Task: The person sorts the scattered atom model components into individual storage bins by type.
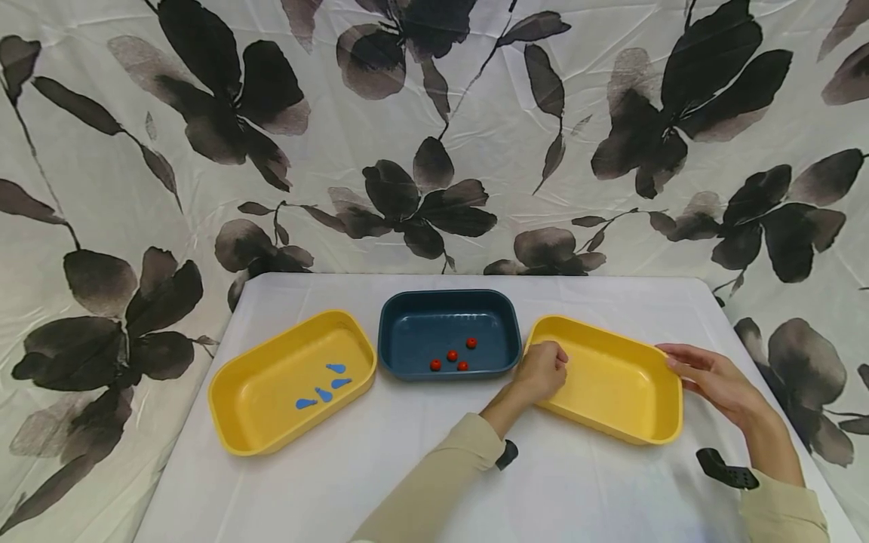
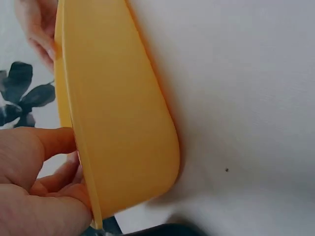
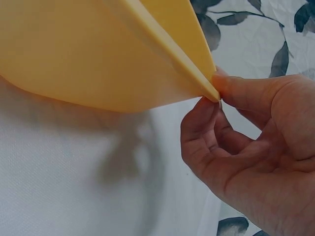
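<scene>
A yellow rectangular tray [image 1: 604, 377] lies at the right of the table, with nothing visible inside it. My left hand [image 1: 543, 371] grips its near-left rim, fingers curled over the edge; the left wrist view shows the hand [image 2: 44, 182] against the tray's wall [image 2: 118, 108]. At the tray's right end, my right hand [image 1: 720, 381] pinches the rim between thumb and fingers, seen closely in the right wrist view, where the hand [image 3: 246, 142] holds the tray's corner [image 3: 197, 81].
Left of the hands stands a dark blue tray [image 1: 448, 299] with several small red balls [image 1: 452, 355]. Farther left, a second yellow tray [image 1: 254, 400] holds several blue drop-shaped pieces [image 1: 323, 394]. A white cloth covers the table [image 1: 326, 490]; floral fabric [image 1: 407, 151] hangs behind.
</scene>
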The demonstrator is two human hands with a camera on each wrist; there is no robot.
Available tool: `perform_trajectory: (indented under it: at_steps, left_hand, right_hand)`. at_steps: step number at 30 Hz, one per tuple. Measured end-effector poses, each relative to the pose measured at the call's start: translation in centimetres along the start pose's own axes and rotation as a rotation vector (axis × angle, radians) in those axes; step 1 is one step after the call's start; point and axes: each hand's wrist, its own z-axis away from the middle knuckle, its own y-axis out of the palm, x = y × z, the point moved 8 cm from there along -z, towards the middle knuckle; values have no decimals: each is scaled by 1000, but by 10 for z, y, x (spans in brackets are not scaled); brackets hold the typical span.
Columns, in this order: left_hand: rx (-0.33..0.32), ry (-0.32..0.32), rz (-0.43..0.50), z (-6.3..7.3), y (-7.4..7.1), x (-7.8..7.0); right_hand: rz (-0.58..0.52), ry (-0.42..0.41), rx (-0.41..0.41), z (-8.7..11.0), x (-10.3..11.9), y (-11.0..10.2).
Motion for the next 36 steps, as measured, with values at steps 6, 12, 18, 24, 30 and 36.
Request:
perform_trajectory:
  at_steps: [6, 12, 18, 24, 30, 36]
  left_hand:
    - [52, -95, -130, -4, 15, 1]
    - [87, -113, -228, -6, 23, -1]
    - [102, -139, -300, -6, 28, -1]
    - [127, -166, -336, -6, 35, 2]
    - [109, -147, -348, -6, 32, 1]
    - [73, -118, -275, -5, 24, 1]
  right_hand:
    - [9, 8, 2, 0, 0, 0]
    - [36, 6, -6, 0, 2, -1]
    - [26, 0, 0, 1, 1, -1]
    - [33, 9, -1, 0, 0, 0]
    - [28, 5, 0, 1, 2, 1]
    - [18, 3, 1, 1, 2, 1]
